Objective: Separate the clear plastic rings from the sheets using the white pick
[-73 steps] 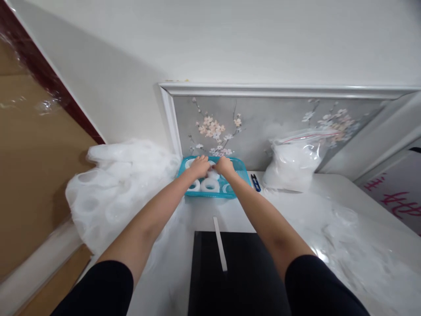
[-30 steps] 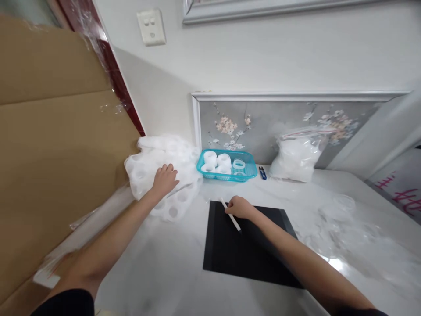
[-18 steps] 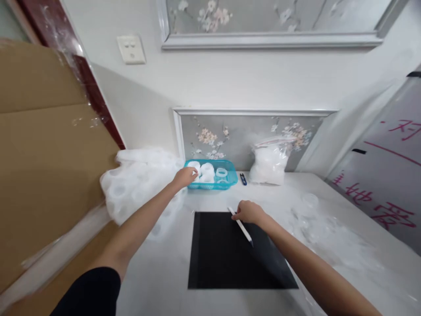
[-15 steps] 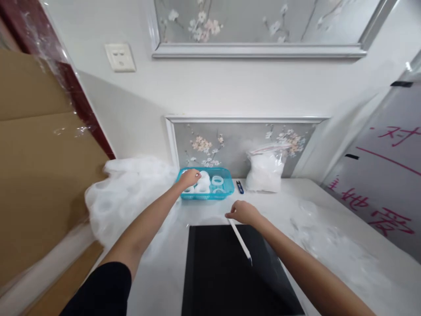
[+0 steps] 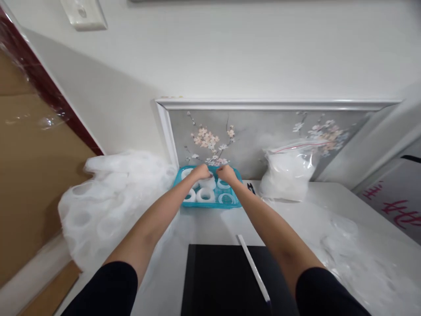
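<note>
My left hand (image 5: 200, 172) is over a turquoise plastic basket (image 5: 210, 205), its fingers closed at the edge of a white roll (image 5: 208, 182). Close by on the right, my right hand (image 5: 226, 174) reaches into the same basket with its fingers pinched together; whatever they hold is hidden. Several white rolls, among them a thick ring-shaped roll (image 5: 205, 195), stand in the basket. Thinner translucent rings (image 5: 226, 199) lie at its right end. A slim white stick (image 5: 254, 267) rests on a black mat (image 5: 217, 281) in front of me.
Left of the basket lies a heap of white rolls in clear wrap (image 5: 108, 206). At the right stand dark snips (image 5: 251, 188) and a zip bag of white material (image 5: 289, 171). Crumpled clear plastic (image 5: 358, 254) covers the right side of the white table (image 5: 171, 272).
My right hand has let go of the white stick, which now lies on the mat, and has moved forward to the basket. My left hand has stayed over the basket. The view has tilted down.
</note>
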`<control>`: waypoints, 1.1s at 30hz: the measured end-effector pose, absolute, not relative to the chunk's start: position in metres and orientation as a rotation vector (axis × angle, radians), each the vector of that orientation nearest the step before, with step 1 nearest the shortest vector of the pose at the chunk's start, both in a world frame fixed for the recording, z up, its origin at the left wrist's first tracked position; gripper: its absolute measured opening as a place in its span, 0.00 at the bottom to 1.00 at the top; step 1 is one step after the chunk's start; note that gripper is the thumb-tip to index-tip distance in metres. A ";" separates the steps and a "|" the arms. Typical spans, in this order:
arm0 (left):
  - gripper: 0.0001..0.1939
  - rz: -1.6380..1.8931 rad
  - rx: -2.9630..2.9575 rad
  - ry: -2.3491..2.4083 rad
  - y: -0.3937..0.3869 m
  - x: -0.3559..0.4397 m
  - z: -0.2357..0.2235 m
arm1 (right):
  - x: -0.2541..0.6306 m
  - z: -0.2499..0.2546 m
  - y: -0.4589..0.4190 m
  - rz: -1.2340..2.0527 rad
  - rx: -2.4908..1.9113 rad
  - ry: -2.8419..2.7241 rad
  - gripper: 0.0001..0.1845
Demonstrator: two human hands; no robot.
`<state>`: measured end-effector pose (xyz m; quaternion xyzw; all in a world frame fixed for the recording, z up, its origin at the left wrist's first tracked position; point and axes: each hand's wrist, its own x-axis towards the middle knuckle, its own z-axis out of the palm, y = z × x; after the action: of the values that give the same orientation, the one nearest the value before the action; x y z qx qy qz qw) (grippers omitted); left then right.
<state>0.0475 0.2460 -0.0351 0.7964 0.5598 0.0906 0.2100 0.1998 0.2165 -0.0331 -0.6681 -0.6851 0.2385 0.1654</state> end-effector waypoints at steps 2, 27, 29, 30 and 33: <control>0.17 0.193 2.184 1.568 0.247 0.044 -0.030 | 0.200 -0.039 0.218 0.650 -1.854 -1.955 0.18; 0.22 0.256 2.101 1.224 0.205 -0.010 0.044 | 0.210 0.012 0.194 0.858 -1.271 -2.408 0.14; 0.18 0.189 2.323 1.399 0.207 -0.004 0.037 | 0.199 0.014 0.193 0.473 -1.527 -2.459 0.11; 0.16 0.177 2.406 1.491 0.208 0.000 0.032 | 0.192 0.014 0.193 0.282 -1.643 -2.441 0.11; 0.11 0.221 2.454 1.668 0.212 0.012 0.017 | 0.176 0.007 0.193 0.110 -1.788 -2.388 0.15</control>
<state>0.0122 0.2120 0.0166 0.8218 0.5587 0.0741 0.0831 0.1759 0.1931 0.0069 -0.5971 -0.7975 0.0366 0.0779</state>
